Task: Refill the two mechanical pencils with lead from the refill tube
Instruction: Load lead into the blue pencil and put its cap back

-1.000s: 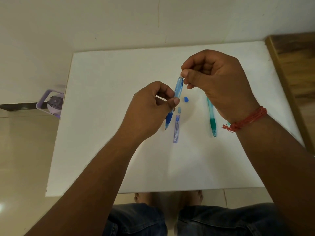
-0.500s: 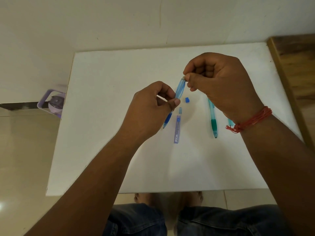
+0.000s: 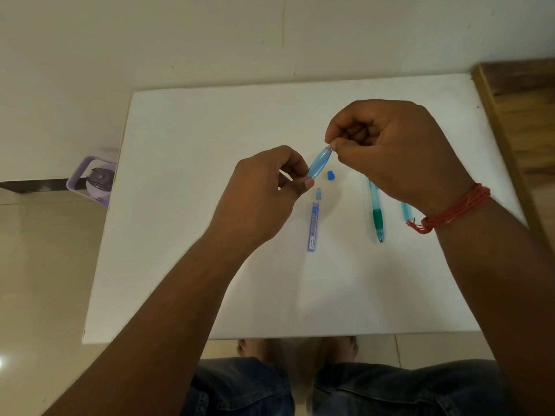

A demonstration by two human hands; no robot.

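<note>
A person's knees in blue jeans (image 3: pixel 246 388) are showing at the near edge, with bare feet under a white worktop (image 3: pixel 210 280); two forearms are reaching forward over it. Lying flat on the worktop are a slim lead refill tube (image 3: pixel 313 226), its small clear cap (image 3: pixel 318 193) just beyond it, and a tiny blue eraser piece (image 3: pixel 330 175) farther on; to the right a green mechanical pencil (image 3: pixel 377 213) is lying with its tip toward the viewer, partly under the right wrist, which is wearing a red thread band (image 3: pixel 453 210). Above these, the left hand (image 3: pixel 261 196) is gripping the lower part of a blue mechanical pencil (image 3: pixel 319 163), tilted up to the right; the right hand (image 3: pixel 390 148) is pinching at its top end, though what the fingertips are holding is too small to tell. A purple bottle (image 3: pixel 96 180) is standing on the floor at far left.
</note>
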